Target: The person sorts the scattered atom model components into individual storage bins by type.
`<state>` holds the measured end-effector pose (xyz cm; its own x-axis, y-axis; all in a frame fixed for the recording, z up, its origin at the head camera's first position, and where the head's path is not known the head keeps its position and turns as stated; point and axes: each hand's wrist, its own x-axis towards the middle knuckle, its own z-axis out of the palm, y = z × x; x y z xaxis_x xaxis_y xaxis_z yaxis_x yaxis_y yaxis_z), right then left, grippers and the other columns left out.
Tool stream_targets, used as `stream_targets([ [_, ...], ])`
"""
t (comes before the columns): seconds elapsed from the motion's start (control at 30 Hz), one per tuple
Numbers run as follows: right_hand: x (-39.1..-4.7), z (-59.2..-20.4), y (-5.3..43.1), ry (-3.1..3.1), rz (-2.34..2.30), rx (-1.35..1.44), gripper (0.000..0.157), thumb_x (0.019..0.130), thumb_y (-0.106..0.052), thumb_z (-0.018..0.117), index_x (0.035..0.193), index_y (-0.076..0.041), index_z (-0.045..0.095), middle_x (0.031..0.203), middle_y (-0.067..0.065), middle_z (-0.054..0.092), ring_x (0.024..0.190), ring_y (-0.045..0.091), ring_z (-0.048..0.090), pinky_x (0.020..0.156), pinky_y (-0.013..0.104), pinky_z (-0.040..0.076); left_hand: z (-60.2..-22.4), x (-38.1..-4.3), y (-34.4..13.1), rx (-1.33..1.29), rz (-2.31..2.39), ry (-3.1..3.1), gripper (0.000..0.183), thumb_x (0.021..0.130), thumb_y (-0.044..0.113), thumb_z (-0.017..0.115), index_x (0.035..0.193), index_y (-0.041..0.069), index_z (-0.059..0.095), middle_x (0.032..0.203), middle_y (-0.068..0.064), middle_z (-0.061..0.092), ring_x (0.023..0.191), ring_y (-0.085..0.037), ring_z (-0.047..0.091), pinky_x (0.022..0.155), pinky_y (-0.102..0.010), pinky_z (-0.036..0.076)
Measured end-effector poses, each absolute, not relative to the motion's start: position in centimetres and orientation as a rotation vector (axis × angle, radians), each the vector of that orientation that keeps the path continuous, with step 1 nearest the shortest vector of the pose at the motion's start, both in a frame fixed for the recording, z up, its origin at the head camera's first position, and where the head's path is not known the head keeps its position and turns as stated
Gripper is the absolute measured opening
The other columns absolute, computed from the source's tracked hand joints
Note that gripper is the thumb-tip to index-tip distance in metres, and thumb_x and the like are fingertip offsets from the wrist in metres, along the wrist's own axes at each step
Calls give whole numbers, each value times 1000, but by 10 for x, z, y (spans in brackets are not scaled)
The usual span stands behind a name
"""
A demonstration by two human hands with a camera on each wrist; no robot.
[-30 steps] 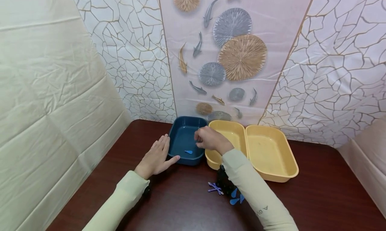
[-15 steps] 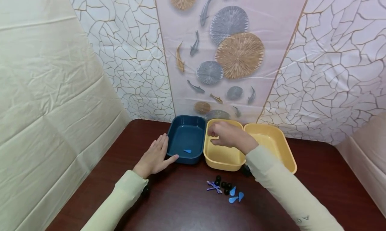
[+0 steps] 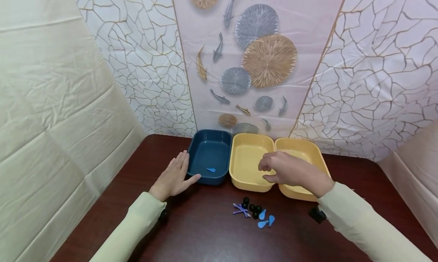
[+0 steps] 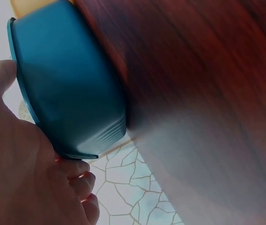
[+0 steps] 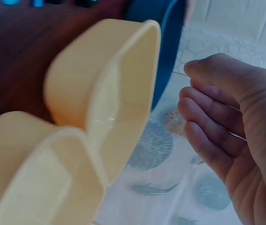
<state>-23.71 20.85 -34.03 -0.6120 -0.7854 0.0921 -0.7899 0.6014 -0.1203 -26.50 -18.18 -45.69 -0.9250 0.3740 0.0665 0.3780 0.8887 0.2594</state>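
Note:
My left hand [image 3: 171, 177] rests at the near-left rim of the dark blue tray [image 3: 202, 180], fingers straight along its side and thumb at the front corner. In the left wrist view the thumb meets the tray's rim. Inside that tray lies one small blue teardrop-shaped piece [image 3: 211, 170]. My right hand [image 3: 291, 170] hovers over the two yellow trays, above where the middle tray [image 3: 251, 186] and the right tray [image 3: 297, 195] adjoin. Its fingers are loosely curved, and the right wrist view shows nothing between them and the thumb.
On the table in front of the trays lie several black balls [image 3: 252, 207], a few crossed purple sticks [image 3: 241, 210] and 3 blue teardrop pieces [image 3: 262, 224]. A patterned cloth [image 3: 239, 56] hangs directly behind the trays.
My right hand has moved rightward from over the blue tray, across the middle yellow tray, towards the right one. The left hand has stayed at the blue tray's rim. The head view has shifted slightly.

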Motion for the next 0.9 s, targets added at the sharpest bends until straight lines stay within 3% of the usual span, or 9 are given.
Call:
stream_targets([
  [0.3,-210,-368,230,-2728,278,1475,11,87,-6,83,94,-12,76,89,-6,69,78,2,61,69,20,56,-456,-264,-182,-599,-421,-3047,98,104,62,49,166,-7,17,176,-24,16,164,-44,18,132,-60,19],
  [0.63,-189,-402,231,-2768,222,1563,15,85,-10,84,97,-13,75,93,-7,70,84,0,63,70,18,56,-455,-264,-182,-611,-428,-3032,98,104,62,49,166,-7,17,176,-25,17,164,-43,18,132,-59,19],
  [0.9,-186,-423,234,-2740,239,1613,16,83,-8,85,88,-17,72,84,-10,64,77,-6,50,64,11,46,-456,-265,-183,-611,-429,-3031,98,104,62,48,166,-7,17,175,-26,16,163,-44,19,132,-60,20],
])
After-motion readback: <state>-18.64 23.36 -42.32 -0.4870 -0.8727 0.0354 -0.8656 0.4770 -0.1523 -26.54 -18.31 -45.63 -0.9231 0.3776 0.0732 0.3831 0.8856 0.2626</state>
